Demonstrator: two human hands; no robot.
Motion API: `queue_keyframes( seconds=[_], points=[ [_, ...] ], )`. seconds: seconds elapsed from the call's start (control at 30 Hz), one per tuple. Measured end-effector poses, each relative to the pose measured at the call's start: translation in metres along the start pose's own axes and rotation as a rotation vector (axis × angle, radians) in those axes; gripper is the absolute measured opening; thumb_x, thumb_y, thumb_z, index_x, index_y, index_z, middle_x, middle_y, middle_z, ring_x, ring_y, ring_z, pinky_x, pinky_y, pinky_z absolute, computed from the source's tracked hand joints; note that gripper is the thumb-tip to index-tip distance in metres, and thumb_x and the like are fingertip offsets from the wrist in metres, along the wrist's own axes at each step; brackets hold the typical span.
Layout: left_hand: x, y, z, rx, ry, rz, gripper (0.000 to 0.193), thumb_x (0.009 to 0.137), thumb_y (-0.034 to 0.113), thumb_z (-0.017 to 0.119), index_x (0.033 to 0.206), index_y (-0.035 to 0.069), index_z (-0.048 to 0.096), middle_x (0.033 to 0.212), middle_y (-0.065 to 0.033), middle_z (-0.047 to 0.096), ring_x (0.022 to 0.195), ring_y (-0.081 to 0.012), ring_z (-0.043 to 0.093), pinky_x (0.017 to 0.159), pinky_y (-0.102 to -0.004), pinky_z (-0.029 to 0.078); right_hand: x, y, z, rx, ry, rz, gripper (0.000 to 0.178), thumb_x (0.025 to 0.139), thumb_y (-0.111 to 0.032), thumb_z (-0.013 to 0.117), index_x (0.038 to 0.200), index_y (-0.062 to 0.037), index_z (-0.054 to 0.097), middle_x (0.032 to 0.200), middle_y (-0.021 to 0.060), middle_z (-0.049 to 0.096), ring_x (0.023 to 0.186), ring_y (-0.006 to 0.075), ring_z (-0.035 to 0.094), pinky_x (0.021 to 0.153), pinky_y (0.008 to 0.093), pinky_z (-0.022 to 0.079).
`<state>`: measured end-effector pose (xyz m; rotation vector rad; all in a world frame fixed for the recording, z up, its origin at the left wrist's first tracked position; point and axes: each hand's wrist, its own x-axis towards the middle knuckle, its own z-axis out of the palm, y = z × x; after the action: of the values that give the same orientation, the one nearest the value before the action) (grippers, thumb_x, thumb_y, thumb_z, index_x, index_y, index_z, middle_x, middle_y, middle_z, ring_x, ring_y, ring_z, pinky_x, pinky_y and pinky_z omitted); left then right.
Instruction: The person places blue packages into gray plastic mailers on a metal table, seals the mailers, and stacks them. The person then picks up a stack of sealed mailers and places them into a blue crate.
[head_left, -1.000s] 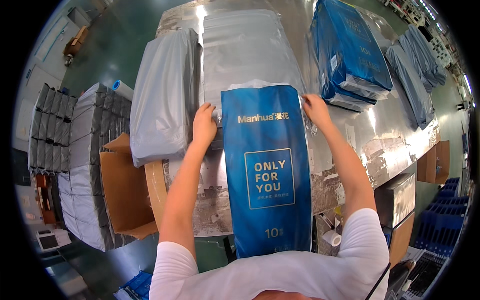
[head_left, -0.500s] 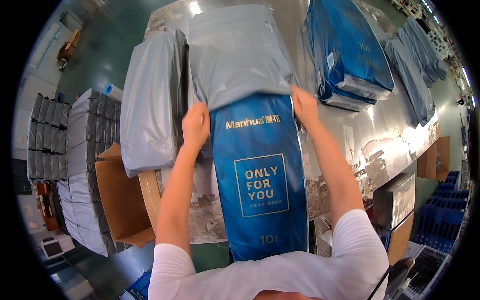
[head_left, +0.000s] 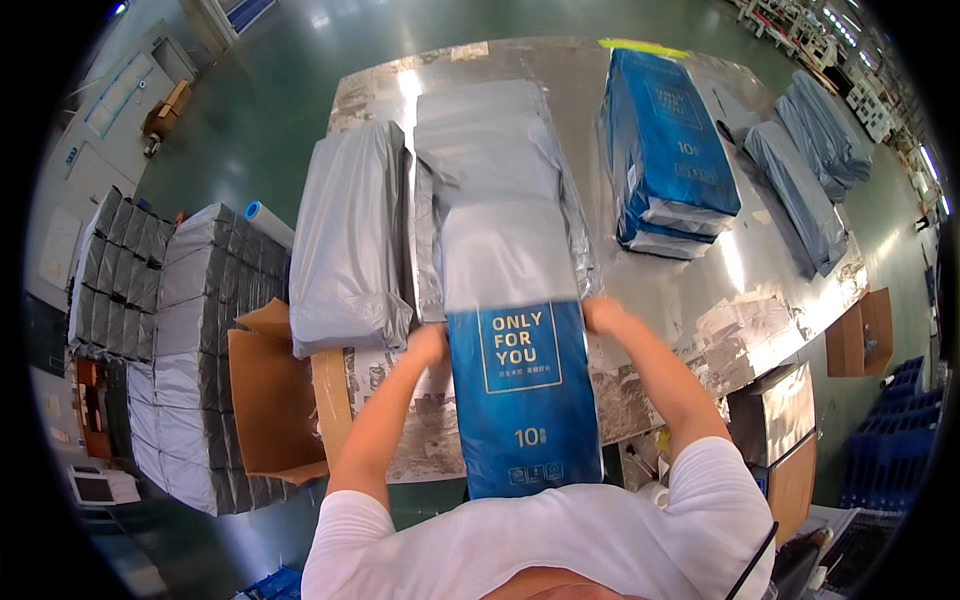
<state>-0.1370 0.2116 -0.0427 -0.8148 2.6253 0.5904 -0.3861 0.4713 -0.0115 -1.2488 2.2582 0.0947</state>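
Observation:
A grey plastic mailing bag (head_left: 505, 245) covers the far part of a blue printed pack (head_left: 525, 400). The pack's near end sticks out of the bag's mouth, close to my chest. At the left corner of that mouth, my left hand (head_left: 428, 345) is closed on the bag's edge. My right hand (head_left: 603, 316) grips the opposite edge, slightly smeared by motion; its fingertips are partly hidden. To the left lies a filled grey bag (head_left: 350, 235). Two stacked blue packs (head_left: 670, 150) lie farther right on the metal-topped table (head_left: 740, 345).
More grey bags (head_left: 800, 190) lie at the table's right side. An open cardboard box (head_left: 270, 400) stands by the left edge, beside stacked grey bundles (head_left: 190, 350). A blue-ended roll (head_left: 268, 222) leans behind them. Below the right edge is a metal box (head_left: 775, 415).
Both hands have moved toward my body, drawing the bag's mouth down over more of the blue pack. The view has shifted, showing more of the table's far edge.

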Motion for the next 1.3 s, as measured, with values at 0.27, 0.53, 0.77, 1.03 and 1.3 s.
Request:
queue_keyframes(
  seconds=[0.27, 0.53, 0.77, 1.03, 1.3],
  points=[
    [-0.200, 0.015, 0.074, -0.250, -0.501, 0.263, 0.033, 0.071, 0.037, 0.059, 0.086, 0.008, 0.065, 0.086, -0.0188, 0.062, 0.082, -0.0341, 0.060, 0.071, -0.0417, 0.047, -0.179, -0.012, 0.105, 0.174, -0.607, -0.499, 0.028, 0.072, -0.029, 0.057, 0.083, -0.0044, 0.064, 0.084, 0.0185, 0.062, 0.076, 0.0350, 0.059, 0.066, 0.0437, 0.047],
    [-0.135, 0.043, 0.035, -0.453, 0.120, 0.346, 0.035, 0.074, 0.034, 0.055, 0.089, 0.003, 0.064, 0.092, -0.0215, 0.061, 0.086, -0.0359, 0.059, 0.075, -0.0419, 0.046, -0.149, -0.033, 0.071, 0.541, -0.087, 0.107, 0.030, 0.075, -0.024, 0.055, 0.092, -0.0007, 0.061, 0.094, 0.0222, 0.060, 0.086, 0.0352, 0.058, 0.074, 0.0414, 0.046],
    [-0.166, 0.007, 0.089, -0.060, -0.358, 0.137, 0.036, 0.076, 0.034, 0.054, 0.084, 0.000, 0.064, 0.088, -0.0223, 0.061, 0.084, -0.0359, 0.059, 0.076, -0.0427, 0.046, -0.189, 0.022, 0.122, 0.139, -0.538, 0.019, 0.038, 0.085, -0.038, 0.043, 0.083, -0.0057, 0.063, 0.086, 0.0165, 0.062, 0.080, 0.0342, 0.060, 0.070, 0.0447, 0.046],
    [-0.202, 0.022, 0.096, -0.540, -0.057, -0.037, 0.036, 0.080, 0.037, 0.054, 0.081, 0.001, 0.061, 0.076, -0.0216, 0.060, 0.074, -0.0364, 0.059, 0.065, -0.0419, 0.045, -0.126, -0.136, 0.098, 0.103, -0.002, -0.337, 0.033, 0.085, -0.034, 0.045, 0.102, -0.0078, 0.056, 0.102, 0.0152, 0.059, 0.095, 0.0318, 0.056, 0.081, 0.0439, 0.044],
    [-0.196, 0.002, 0.099, -0.875, -0.133, -0.187, 0.032, 0.079, 0.028, 0.063, 0.071, -0.003, 0.061, 0.062, -0.0137, 0.061, 0.052, -0.0184, 0.058, 0.051, -0.0303, 0.046, -0.071, -0.124, 0.078, 0.640, 0.319, -0.115, 0.042, 0.084, -0.037, 0.046, 0.113, -0.0075, 0.052, 0.119, 0.0168, 0.049, 0.115, 0.0306, 0.042, 0.096, 0.0395, 0.033]
  ],
)
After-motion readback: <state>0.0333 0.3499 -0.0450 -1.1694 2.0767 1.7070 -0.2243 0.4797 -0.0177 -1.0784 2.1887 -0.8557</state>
